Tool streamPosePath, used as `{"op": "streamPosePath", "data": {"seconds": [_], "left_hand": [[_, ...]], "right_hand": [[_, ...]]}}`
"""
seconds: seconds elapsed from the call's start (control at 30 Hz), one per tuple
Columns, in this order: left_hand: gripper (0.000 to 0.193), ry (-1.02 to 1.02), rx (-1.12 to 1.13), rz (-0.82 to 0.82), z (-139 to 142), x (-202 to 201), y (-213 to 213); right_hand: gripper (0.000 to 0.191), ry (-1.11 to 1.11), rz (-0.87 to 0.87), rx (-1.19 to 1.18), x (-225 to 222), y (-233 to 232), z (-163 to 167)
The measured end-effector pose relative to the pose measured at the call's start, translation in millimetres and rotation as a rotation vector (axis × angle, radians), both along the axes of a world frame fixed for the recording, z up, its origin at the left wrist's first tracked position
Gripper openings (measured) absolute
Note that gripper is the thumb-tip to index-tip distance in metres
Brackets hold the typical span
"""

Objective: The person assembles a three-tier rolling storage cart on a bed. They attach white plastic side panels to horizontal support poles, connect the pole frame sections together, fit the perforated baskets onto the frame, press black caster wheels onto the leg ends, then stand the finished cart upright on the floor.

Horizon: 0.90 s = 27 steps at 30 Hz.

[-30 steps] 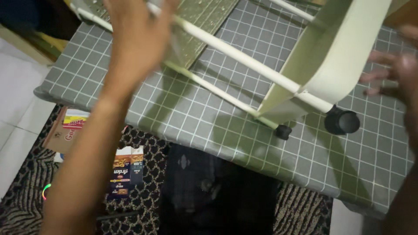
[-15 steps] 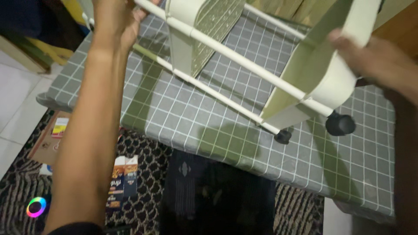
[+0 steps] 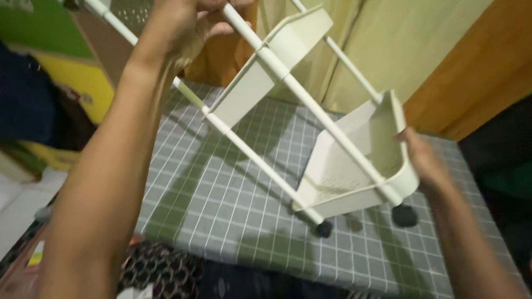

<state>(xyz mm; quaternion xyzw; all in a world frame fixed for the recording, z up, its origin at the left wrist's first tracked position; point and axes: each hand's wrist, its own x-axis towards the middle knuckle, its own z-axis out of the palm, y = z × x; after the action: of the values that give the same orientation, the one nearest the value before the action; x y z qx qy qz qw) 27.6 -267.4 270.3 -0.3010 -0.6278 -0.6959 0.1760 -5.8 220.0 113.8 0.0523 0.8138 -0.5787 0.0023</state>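
Far left, beyond the edge of the surface: a green and yellow panel and something dark blue, both blurred. Low at the left corner, a patterned dark cloth on the floor.

My left hand is raised high, near the top of view. Its fingers are curled shut around one of the cream poles of a small rolling shelf cart. My forearm runs from the bottom left corner up to it.

The cart is tipped over at a steep slant, poles running from upper left down to lower right. Upper tray sits just right of my left hand, tilted with its underside towards me. Lower tray is further right and down, its speckled inside face showing.

Cart's low end meets the surface, which has a grey cover with a white grid. Two black casters there: the smaller one touches the cover; the larger one is just right of it, under the lower tray's corner.

My right hand grips the right rim of the lower tray, fingers against its outer wall.

Behind: pale yellow-green curtain, then an orange-brown wooden panel at far right.
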Motion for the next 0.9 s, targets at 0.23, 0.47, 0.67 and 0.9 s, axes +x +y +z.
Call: {"op": "streamPosePath", "data": {"seconds": [0.23, 0.47, 0.67, 0.9], "left_hand": [[0.008, -0.068, -0.228, 0.024, 86, 6, 37], [0.095, -0.016, -0.384, 0.069, 128, 26, 71], [0.098, -0.131, -0.428, 0.114, 125, 26, 76], [0.098, -0.048, -0.537, 0.105, 113, 24, 60]], "right_hand": [[0.048, 0.248, -0.204, 0.014, 40, -49, -32], [0.043, 0.111, -0.184, -0.744, 98, -136, -34], [0.054, 0.079, -0.192, -0.970, 115, -182, -30], [0.067, -0.278, 0.082, -0.962, 101, -179, -40]]}}
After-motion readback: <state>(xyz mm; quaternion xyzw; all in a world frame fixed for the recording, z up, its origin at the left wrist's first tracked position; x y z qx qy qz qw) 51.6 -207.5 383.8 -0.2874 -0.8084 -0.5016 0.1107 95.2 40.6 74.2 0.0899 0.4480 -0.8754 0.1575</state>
